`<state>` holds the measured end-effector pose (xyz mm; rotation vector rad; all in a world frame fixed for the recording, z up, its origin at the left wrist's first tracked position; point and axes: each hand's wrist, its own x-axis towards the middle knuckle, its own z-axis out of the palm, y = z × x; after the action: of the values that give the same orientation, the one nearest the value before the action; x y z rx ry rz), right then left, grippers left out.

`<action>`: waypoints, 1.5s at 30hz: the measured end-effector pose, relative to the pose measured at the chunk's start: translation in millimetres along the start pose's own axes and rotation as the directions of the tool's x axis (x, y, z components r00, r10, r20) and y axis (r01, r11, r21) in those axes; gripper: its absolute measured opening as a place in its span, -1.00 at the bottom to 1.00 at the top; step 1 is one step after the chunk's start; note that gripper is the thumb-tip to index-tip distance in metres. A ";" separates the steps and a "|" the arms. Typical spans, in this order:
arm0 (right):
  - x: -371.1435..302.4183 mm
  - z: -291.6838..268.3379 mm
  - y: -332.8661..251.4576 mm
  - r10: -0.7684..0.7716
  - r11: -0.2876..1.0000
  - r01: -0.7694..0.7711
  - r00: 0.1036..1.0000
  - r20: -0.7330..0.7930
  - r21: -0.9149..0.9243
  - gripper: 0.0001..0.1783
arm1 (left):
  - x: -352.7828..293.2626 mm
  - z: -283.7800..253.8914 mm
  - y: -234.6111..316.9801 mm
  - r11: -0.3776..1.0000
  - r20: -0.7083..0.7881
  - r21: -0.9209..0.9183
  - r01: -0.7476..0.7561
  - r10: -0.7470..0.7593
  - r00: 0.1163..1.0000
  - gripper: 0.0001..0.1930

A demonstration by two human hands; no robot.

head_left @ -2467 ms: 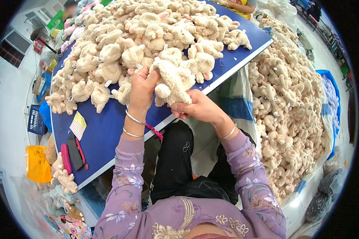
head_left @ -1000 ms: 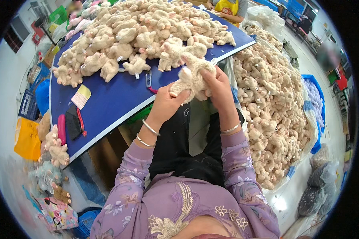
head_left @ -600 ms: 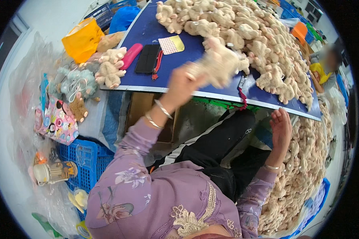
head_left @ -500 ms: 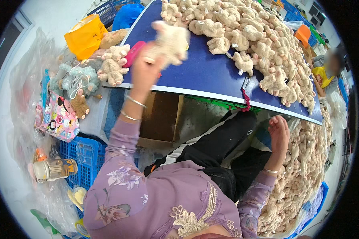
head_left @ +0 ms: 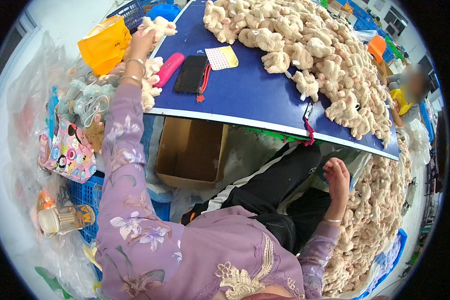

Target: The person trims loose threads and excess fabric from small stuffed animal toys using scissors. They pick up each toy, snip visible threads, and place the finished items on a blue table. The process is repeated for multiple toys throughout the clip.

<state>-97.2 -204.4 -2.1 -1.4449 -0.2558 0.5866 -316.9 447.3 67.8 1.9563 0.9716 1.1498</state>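
My left hand (head_left: 140,46) reaches to the far left edge of the blue table (head_left: 245,90), its fingers closed round a cream plush toy (head_left: 159,27). Below that hand, more cream plush toys sit at the table's left side, partly hidden by my forearm. My right hand (head_left: 338,177) hangs in front of the table's near edge on the right, empty, with its fingers loosely bent. A large heap of cream plush toys (head_left: 315,47) with small white tags covers the far and right part of the table.
On the table lie a pink case (head_left: 169,69), a black phone (head_left: 190,74) with a red strap and a sticker sheet (head_left: 221,57). A yellow bag (head_left: 104,46) stands left. Beneath the table is a cardboard box (head_left: 190,175). Another person (head_left: 410,95) sits far right.
My left hand has moved left and away from me with the plush toy, from above the table to its far left edge. The phone and sticker sheet are now uncovered. My right hand has dropped slightly.
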 end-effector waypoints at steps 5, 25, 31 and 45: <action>-0.7 -2.2 11.2 0.061 0.998 -0.061 0.998 -0.015 -0.003 -0.82 | 52.6 25.9 -79.2 0.742 0.476 0.526 -0.416 0.149 0.867 -0.72; -3.8 -41.5 47.1 0.264 0.936 -0.291 0.952 -0.155 -0.198 -0.79 | 104.1 207.4 13.0 0.993 0.340 -0.013 0.120 -0.109 0.934 0.05; 2.5 -43.2 56.2 0.252 0.941 -0.280 0.955 -0.157 -0.192 -0.79 | 53.2 249.6 51.1 0.981 0.587 0.024 0.194 -0.171 0.791 -0.33; 13.5 -36.7 68.4 0.168 0.928 -0.184 0.983 -0.074 -0.326 -0.77 | -95.1 293.7 214.3 0.738 0.117 -0.095 -0.668 0.675 0.729 -0.53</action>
<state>-82.6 -227.5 -76.0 -1.8191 -0.1958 0.6787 -26.8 209.3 88.4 2.3956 0.1151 1.3549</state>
